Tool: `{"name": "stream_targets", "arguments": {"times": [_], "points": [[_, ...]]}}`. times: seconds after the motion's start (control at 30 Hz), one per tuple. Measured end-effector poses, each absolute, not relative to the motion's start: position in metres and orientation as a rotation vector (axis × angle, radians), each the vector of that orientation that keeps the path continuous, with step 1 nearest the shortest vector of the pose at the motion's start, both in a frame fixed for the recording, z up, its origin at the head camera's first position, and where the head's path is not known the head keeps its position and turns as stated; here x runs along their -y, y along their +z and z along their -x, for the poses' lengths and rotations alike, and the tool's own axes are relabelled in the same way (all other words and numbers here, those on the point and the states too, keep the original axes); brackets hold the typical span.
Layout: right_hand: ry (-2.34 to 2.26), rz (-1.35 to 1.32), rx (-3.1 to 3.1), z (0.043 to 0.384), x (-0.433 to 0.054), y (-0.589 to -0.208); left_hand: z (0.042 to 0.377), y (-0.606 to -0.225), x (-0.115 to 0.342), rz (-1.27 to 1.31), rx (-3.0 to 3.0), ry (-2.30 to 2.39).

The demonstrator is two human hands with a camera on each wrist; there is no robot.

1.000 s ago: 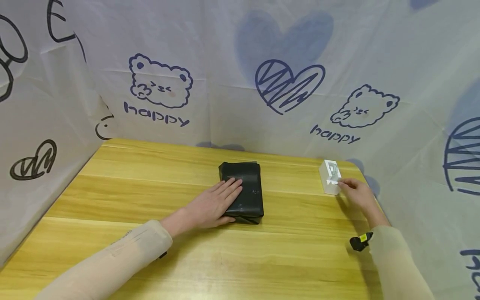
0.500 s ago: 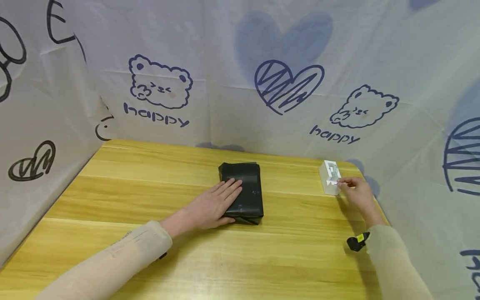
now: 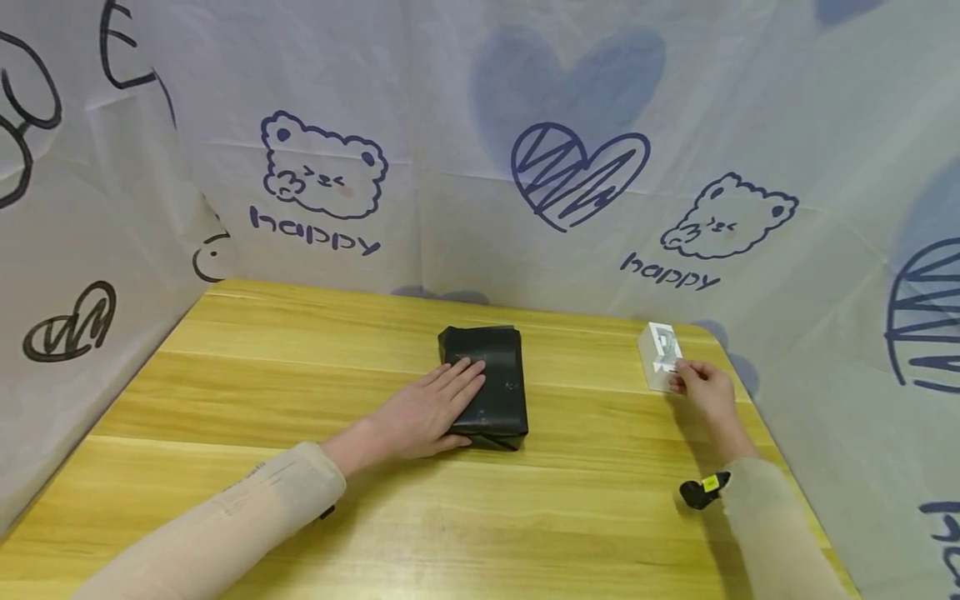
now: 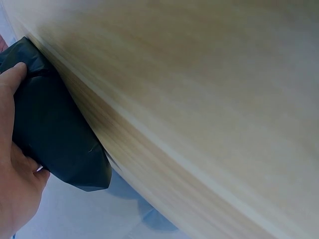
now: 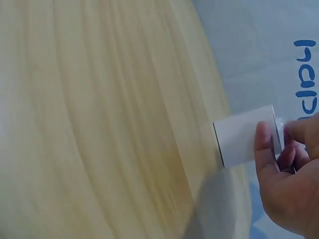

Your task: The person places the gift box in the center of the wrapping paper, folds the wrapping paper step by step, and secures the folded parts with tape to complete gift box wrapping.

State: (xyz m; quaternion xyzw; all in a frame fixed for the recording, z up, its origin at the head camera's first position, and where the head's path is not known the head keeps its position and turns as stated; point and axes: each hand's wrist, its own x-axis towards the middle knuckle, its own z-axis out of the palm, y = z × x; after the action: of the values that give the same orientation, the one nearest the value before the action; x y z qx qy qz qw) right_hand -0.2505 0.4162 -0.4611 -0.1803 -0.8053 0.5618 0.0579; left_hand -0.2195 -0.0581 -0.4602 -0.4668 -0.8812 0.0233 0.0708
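Observation:
A black wrapped package [image 3: 501, 387] lies flat on the wooden table. My left hand [image 3: 420, 415] rests across its left part with fingers straight; in the left wrist view the thumb lies along the package's [image 4: 55, 119] near side. Far right stands a white box-shaped tape dispenser [image 3: 656, 362], with what looks like a clear roll in its open top. At its near end, my right hand [image 3: 708, 396] pinches with thumb and forefinger, apparently the tape's end; the tape itself is too small to make out. The right wrist view has the thumb over the dispenser's white side [image 5: 239, 139].
The wooden table [image 3: 300, 350] runs up to a printed white cloth [image 3: 450, 208] behind it and along both sides. The dispenser stands near the table's back right corner. A small black camera [image 3: 701, 493] sits at the right wrist.
My right hand shifts slightly, its wrist moving left and its fingers curling more at the dispenser's near end. The left hand and package stay still.

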Motion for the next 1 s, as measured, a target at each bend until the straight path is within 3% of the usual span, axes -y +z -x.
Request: {"name": "stream_targets", "arguments": {"times": [1.0], "points": [[2.238, 0.670, 1.613, 0.219, -0.394, -0.480, 0.220, -0.459, 0.056, 1.415, 2.673, 0.034]]}}
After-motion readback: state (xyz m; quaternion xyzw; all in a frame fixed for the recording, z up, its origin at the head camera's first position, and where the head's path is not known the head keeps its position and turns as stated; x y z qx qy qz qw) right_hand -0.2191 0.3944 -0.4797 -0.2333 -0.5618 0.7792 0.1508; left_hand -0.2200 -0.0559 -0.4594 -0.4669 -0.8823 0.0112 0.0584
